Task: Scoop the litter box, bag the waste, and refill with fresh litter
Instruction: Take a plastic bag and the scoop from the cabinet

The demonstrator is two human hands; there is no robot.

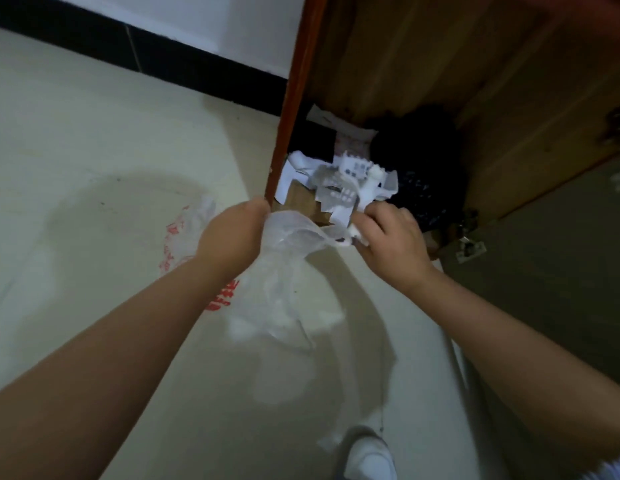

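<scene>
While you stand at the open cabinet (440, 64), both your hands hold one thin, see-through bag (284, 258) just in front of its lowest shelf. Your left hand (232, 233) has its fingers curled round the bag's left edge, right beside the door (294, 109), which stands edge-on to you. Your right hand (391, 240) pinches the bag's other side, its fingers bent over the plastic. Between the two hands the bag's mouth is pulled partly apart, and the rest hangs down crumpled above the pale floor (76, 133); red print shows on the part behind your left wrist. Inside the cabinet, just beyond your hands, lies a heap of white papers and bags (339, 178), with a dark bundle (419, 157) to its right. Your white shoe (369, 455) shows at the bottom edge. A black skirting (135, 50) runs along the wall.
</scene>
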